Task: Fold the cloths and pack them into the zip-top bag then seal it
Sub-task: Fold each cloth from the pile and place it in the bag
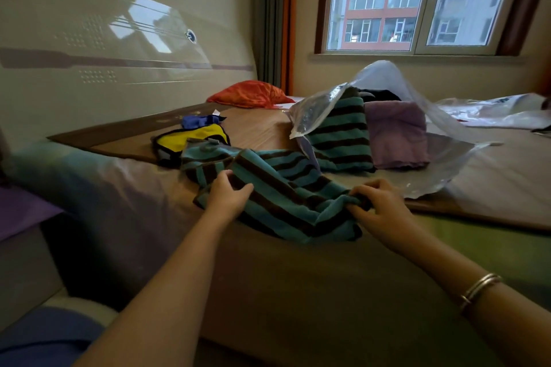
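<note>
bed (pixel 298 277), striped cloth (pixel 277 197) lengthwise left-right

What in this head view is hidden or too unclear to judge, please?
- Head view: the dark item at the back of the zip-top bag, hidden by the folded striped cloth and purple cloth.
- The bag's zip seal, lost in crumpled plastic.
- Right hand fingertips, buried in the unfolded striped cloth.
</note>
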Demonstrator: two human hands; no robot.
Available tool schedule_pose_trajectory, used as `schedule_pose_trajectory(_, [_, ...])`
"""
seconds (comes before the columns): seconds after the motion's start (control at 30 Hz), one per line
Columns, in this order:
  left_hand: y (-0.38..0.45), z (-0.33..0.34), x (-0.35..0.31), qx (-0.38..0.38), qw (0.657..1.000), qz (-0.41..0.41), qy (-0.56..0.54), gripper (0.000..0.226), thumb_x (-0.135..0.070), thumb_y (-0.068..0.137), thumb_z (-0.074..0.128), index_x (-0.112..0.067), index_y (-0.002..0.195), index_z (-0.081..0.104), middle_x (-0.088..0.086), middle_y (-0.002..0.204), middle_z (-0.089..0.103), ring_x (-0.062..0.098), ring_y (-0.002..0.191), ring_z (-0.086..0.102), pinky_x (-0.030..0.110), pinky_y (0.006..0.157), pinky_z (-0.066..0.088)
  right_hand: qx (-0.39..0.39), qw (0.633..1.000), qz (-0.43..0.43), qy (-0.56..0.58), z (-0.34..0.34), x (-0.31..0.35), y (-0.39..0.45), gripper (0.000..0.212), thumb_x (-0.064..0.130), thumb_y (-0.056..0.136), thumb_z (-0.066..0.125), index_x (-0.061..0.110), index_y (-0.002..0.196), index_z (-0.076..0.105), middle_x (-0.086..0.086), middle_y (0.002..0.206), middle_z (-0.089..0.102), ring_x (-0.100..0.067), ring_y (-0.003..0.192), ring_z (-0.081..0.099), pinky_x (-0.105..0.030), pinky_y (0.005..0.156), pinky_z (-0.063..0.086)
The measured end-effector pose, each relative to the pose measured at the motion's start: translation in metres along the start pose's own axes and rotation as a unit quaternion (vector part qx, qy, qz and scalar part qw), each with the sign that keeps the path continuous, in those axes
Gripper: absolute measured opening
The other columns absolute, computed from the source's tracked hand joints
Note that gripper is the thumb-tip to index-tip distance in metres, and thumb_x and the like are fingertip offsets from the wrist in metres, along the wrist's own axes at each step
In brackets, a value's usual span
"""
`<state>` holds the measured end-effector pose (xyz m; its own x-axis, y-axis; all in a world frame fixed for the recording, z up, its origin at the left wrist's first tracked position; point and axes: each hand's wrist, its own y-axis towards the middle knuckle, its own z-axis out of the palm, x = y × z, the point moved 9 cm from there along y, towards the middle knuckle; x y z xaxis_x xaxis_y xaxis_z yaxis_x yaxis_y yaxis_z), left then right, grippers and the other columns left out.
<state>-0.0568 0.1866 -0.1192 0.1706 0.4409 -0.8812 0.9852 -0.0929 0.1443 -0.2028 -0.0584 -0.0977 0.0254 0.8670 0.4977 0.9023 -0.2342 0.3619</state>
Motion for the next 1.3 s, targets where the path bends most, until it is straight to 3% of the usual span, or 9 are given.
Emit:
schedule_pose_trajectory(0.17, [0.022, 0.001, -0.001, -0.012, 0.998, 0.015, -0.051, 0.082, -0.034, 0.088, 0.065, -0.015, 0.151, 0.015, 0.007, 0.155, 0.024, 0.026, 0.140, 0.029, 0.043, 0.114, 0.029, 0.025, 0.979, 0.136, 0.148, 0.007, -0.020, -0.011, 0.042, 0.032, 0.083, 0.070, 0.022, 0.117, 0.048, -0.002, 0.118, 0.039, -0.018, 0.107, 0.048, -0.024, 0.080, 0.049])
schedule_pose_trajectory(0.33, [0.038, 0.013, 0.008, 0.013, 0.984, -0.040, -0.172, 0.083, -0.033, 0.084, 0.070, -0.015, 0.148, 0.021, 0.009, 0.145, 0.039, 0.028, 0.121, 0.051, 0.044, 0.101, 0.045, 0.022, 0.955, 0.099, 0.277, 0.004, -0.009, -0.014, 0.031, 0.017, 0.083, 0.070, 0.020, 0.108, 0.053, -0.004, 0.107, 0.060, -0.014, 0.095, 0.061, -0.022, 0.071, 0.052])
schedule_pose_trajectory(0.5, [0.038, 0.011, 0.018, 0.005, 0.958, -0.119, -0.261, 0.052, -0.036, 0.083, 0.070, -0.010, 0.125, 0.055, 0.011, 0.114, 0.062, 0.018, 0.079, 0.055, 0.027, 0.054, 0.043, 0.044, 0.959, 0.054, 0.274, -0.001, 0.004, -0.015, 0.028, 0.015, 0.086, 0.066, 0.022, 0.110, 0.053, -0.009, 0.098, 0.066, -0.012, 0.088, 0.066, -0.020, 0.066, 0.054])
schedule_pose_trajectory(0.67, [0.017, -0.007, 0.001, -0.012, 0.945, -0.119, -0.305, 0.013, -0.028, 0.089, 0.065, -0.019, 0.095, 0.058, -0.001, 0.085, 0.060, 0.010, 0.064, 0.056, 0.023, 0.051, 0.048, 0.069, 0.986, 0.012, 0.152, -0.001, 0.014, -0.017, 0.028, 0.021, 0.088, 0.063, 0.030, 0.111, 0.049, -0.007, 0.088, 0.066, -0.016, 0.082, 0.066, -0.026, 0.069, 0.056])
schedule_pose_trajectory(0.73, [0.005, -0.020, -0.010, -0.016, 0.946, -0.104, -0.306, 0.009, -0.024, 0.091, 0.063, -0.022, 0.087, 0.055, -0.001, 0.083, 0.063, 0.007, 0.055, 0.062, 0.018, 0.046, 0.050, 0.087, 0.993, -0.006, 0.085, -0.001, 0.019, -0.021, 0.031, 0.021, 0.089, 0.061, 0.033, 0.114, 0.046, -0.004, 0.089, 0.065, -0.014, 0.083, 0.066, -0.022, 0.066, 0.058])
schedule_pose_trajectory(0.83, [-0.008, -0.040, -0.022, -0.028, 0.959, -0.071, -0.273, 0.012, -0.019, 0.092, 0.061, -0.023, 0.083, 0.054, 0.000, 0.082, 0.064, 0.003, 0.044, 0.062, 0.020, 0.050, 0.051, 0.138, 0.983, -0.002, 0.120, 0.002, 0.023, -0.027, 0.035, 0.016, 0.090, 0.060, 0.033, 0.118, 0.047, -0.003, 0.100, 0.064, -0.016, 0.092, 0.066, -0.028, 0.075, 0.059])
schedule_pose_trajectory(1.1, [-0.035, -0.073, -0.037, -0.037, 0.997, -0.008, -0.063, 0.022, -0.024, 0.100, 0.046, -0.010, 0.114, 0.055, 0.015, 0.116, 0.059, 0.040, 0.099, 0.063, 0.045, 0.071, 0.056, 0.190, 0.962, 0.024, 0.196, -0.011, 0.037, -0.038, 0.010, 0.018, 0.087, 0.064, 0.018, 0.097, 0.065, 0.000, 0.102, 0.066, -0.009, 0.097, 0.064, -0.023, 0.080, 0.053])
schedule_pose_trajectory(1.2, [-0.041, -0.092, -0.058, -0.049, 0.998, 0.017, -0.029, 0.029, -0.023, 0.099, 0.048, -0.006, 0.121, 0.057, 0.017, 0.118, 0.059, 0.038, 0.107, 0.058, 0.048, 0.091, 0.050, 0.101, 0.953, 0.035, 0.284, -0.042, 0.037, -0.038, 0.007, 0.010, 0.085, 0.065, 0.013, 0.092, 0.067, -0.005, 0.103, 0.066, -0.016, 0.098, 0.064, -0.027, 0.080, 0.055])
schedule_pose_trajectory(1.3, [-0.040, -0.119, -0.085, -0.074, 0.995, 0.035, -0.051, 0.017, -0.022, 0.094, 0.057, -0.010, 0.105, 0.063, 0.019, 0.105, 0.064, 0.037, 0.098, 0.062, 0.053, 0.089, 0.051, -0.017, 0.905, 0.025, 0.425, -0.092, 0.038, -0.038, 0.012, 0.007, 0.087, 0.060, 0.012, 0.095, 0.068, -0.004, 0.099, 0.069, -0.016, 0.095, 0.067, -0.028, 0.080, 0.058])
